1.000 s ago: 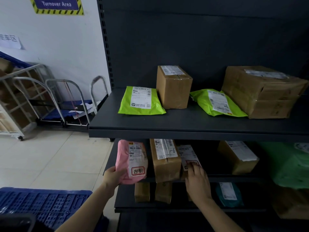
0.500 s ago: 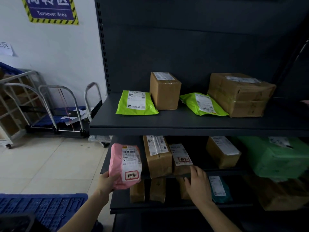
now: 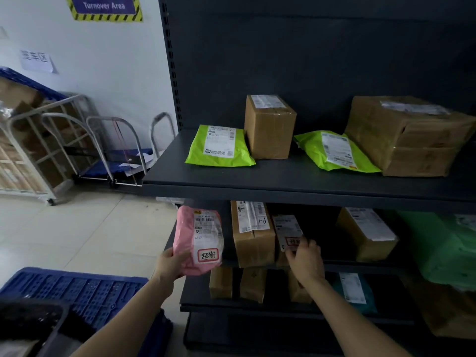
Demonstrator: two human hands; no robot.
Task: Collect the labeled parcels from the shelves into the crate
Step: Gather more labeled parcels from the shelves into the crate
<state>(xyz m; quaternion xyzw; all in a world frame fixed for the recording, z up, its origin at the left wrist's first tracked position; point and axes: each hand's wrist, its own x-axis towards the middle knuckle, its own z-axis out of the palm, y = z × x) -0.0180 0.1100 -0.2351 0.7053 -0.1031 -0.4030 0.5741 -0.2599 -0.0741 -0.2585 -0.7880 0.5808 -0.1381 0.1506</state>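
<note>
My left hand holds a pink mailer bag with a white label and a red-framed sticker, just left of the middle shelf. My right hand rests with its fingers on a small brown parcel that also bears a red-framed sticker, on the middle shelf. A taller brown box marked "1-6" stands between the two. The blue crate lies at the lower left on the floor.
The upper shelf carries two green mailers and two brown boxes. More boxes and a green bag fill the lower shelves. Metal trolleys stand by the white wall on the left.
My right hand has moved up onto the small stickered parcel on the middle shelf. The pink bag stays in my left hand, raised slightly.
</note>
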